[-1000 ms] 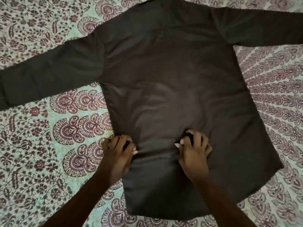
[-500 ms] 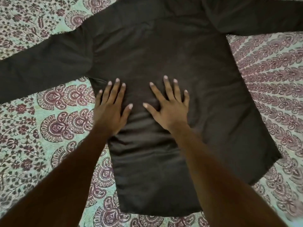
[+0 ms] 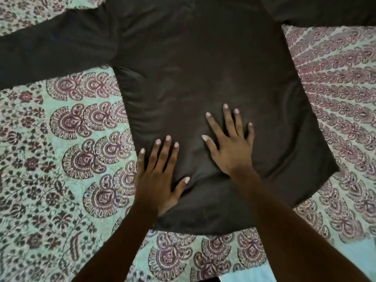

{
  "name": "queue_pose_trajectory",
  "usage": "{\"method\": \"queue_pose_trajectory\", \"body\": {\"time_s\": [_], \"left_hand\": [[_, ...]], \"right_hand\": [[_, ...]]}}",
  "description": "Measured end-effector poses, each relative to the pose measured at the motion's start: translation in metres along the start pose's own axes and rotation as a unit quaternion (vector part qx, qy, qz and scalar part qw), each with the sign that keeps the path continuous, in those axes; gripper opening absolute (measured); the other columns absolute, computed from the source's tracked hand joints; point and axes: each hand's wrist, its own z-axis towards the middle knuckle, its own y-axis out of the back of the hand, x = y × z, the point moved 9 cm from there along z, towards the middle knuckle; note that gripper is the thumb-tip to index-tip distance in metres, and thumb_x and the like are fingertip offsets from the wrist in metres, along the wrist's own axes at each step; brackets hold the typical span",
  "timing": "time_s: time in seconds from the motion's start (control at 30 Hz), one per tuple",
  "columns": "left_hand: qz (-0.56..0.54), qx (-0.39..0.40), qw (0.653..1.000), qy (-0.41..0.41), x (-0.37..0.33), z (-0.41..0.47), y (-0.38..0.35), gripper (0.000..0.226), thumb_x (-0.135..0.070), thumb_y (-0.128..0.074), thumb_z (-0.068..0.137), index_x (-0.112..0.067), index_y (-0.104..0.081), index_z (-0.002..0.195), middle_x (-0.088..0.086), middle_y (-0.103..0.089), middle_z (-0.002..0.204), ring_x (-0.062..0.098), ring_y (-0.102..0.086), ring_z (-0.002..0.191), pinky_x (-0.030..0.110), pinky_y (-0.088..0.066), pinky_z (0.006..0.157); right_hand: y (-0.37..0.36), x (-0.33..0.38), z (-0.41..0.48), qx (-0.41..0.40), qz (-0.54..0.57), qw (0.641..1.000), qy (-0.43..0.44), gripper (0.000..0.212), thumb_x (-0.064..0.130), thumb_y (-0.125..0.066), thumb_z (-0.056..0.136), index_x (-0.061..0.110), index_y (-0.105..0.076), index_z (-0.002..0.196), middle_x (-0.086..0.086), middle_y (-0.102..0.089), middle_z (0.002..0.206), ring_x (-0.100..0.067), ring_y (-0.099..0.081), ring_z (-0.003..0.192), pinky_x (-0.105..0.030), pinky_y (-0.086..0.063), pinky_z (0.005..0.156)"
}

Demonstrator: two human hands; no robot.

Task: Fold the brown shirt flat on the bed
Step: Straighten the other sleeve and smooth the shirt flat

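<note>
The dark brown shirt (image 3: 203, 64) lies spread on the bed, back side up, with both sleeves stretched out to the left and right. Its hem runs along the near edge. My left hand (image 3: 158, 174) lies flat with straight fingers on the shirt's lower left edge, partly over the bedsheet. My right hand (image 3: 232, 145) presses flat with spread fingers on the lower middle of the shirt. Small wrinkles gather in the cloth between the two hands.
The bed is covered by a pale green sheet (image 3: 67, 169) printed with maroon paisley and flower patterns. A plain light-blue strip (image 3: 248, 275) shows at the bottom edge of the view.
A second ago both hands pinched the cloth near the hem. They then opened flat higher on the shirt and have now slid back down toward the hem, palms pressed on the cloth.
</note>
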Motion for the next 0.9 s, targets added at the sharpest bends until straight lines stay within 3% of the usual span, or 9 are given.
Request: {"method": "queue_pose_trajectory", "body": {"time_s": [0.1,0.2,0.3,0.43,0.5,0.57,0.73,0.83,0.9], "left_hand": [[-0.01,0.017,1.0,0.007,-0.009,-0.036,-0.005,0.089,-0.071,-0.038,0.095,-0.024,-0.008,0.165,0.002,0.0,0.174,0.027,-0.003,0.161,0.058,-0.014,0.126],[-0.028,0.042,0.999,0.005,-0.016,-0.081,-0.011,0.088,-0.07,-0.037,0.097,-0.026,-0.004,0.165,0.0,0.006,0.174,0.026,0.001,0.161,0.058,-0.019,0.125],[-0.023,0.052,0.998,0.016,-0.019,-0.109,-0.011,0.087,-0.072,-0.035,0.097,-0.026,-0.007,0.165,0.0,0.004,0.174,0.027,0.0,0.161,0.057,-0.016,0.126],[-0.032,0.007,0.999,0.01,-0.043,-0.083,0.003,0.081,-0.066,-0.034,0.1,-0.024,-0.011,0.165,0.002,-0.003,0.174,0.028,-0.006,0.16,0.055,-0.012,0.127],[-0.053,-0.021,0.998,0.03,-0.058,-0.052,0.006,0.08,-0.064,-0.036,0.1,-0.025,-0.012,0.165,0.003,-0.005,0.174,0.029,-0.007,0.16,0.054,-0.012,0.127],[-0.06,-0.033,0.996,0.058,-0.067,-0.032,0.0,0.08,-0.067,-0.036,0.099,-0.029,-0.01,0.165,0.001,-0.004,0.174,0.029,-0.007,0.16,0.055,-0.012,0.127],[-0.015,-0.026,0.996,0.078,-0.058,-0.072,-0.019,0.079,-0.072,-0.033,0.097,-0.04,-0.006,0.164,-0.005,0.001,0.174,0.028,-0.005,0.161,0.057,-0.013,0.126],[-0.027,0.012,0.996,0.08,-0.057,-0.104,-0.021,0.082,-0.072,-0.036,0.093,-0.038,-0.012,0.164,-0.005,0.001,0.174,0.03,-0.005,0.161,0.06,-0.015,0.125],[-0.037,0.018,0.994,0.096,-0.06,-0.108,-0.018,0.086,-0.074,-0.038,0.091,-0.036,-0.015,0.164,-0.005,0.0,0.174,0.03,-0.004,0.16,0.061,-0.015,0.125]], "right_hand": [[-0.001,-0.042,-0.067,0.005,0.022,0.994,-0.109,0.068,0.073,-0.031,0.099,0.051,-0.011,0.16,0.005,-0.001,0.174,-0.026,-0.004,0.16,-0.06,-0.015,0.124],[0.0,-0.081,-0.144,0.059,0.026,0.989,-0.131,0.074,0.078,-0.026,0.095,0.05,-0.004,0.16,0.005,0.004,0.174,-0.03,0.001,0.16,-0.067,-0.016,0.121],[0.005,-0.098,-0.156,0.092,0.058,0.982,-0.153,0.078,0.084,-0.022,0.091,0.054,0.003,0.158,0.001,0.013,0.173,-0.035,0.011,0.158,-0.07,-0.009,0.121],[0.032,-0.057,-0.097,0.009,0.053,0.999,-0.007,0.076,0.077,-0.034,0.095,0.048,-0.01,0.161,0.0,0.006,0.174,-0.034,0.005,0.159,-0.062,-0.012,0.123],[0.028,-0.037,-0.059,0.021,0.045,0.996,0.077,0.072,0.076,-0.035,0.097,0.049,-0.013,0.16,0.003,0.007,0.173,-0.031,0.008,0.159,-0.062,-0.013,0.124],[0.017,-0.039,-0.027,0.062,0.03,0.992,0.102,0.067,0.076,-0.032,0.097,0.055,-0.013,0.158,0.007,0.011,0.173,-0.029,0.012,0.159,-0.061,-0.011,0.124],[0.01,-0.135,-0.02,0.142,0.058,0.985,-0.08,0.058,0.079,-0.021,0.096,0.071,0.006,0.147,0.013,0.023,0.169,-0.018,0.018,0.158,-0.06,0.003,0.124],[0.017,-0.179,-0.054,0.189,0.063,0.97,-0.138,0.068,0.085,-0.021,0.091,0.068,0.013,0.148,0.008,0.029,0.168,-0.02,0.021,0.157,-0.064,0.004,0.123],[0.022,-0.195,-0.069,0.173,0.073,0.967,-0.173,0.078,0.088,-0.019,0.087,0.061,0.009,0.154,-0.001,0.026,0.169,-0.031,0.019,0.157,-0.068,0.003,0.122]]}}
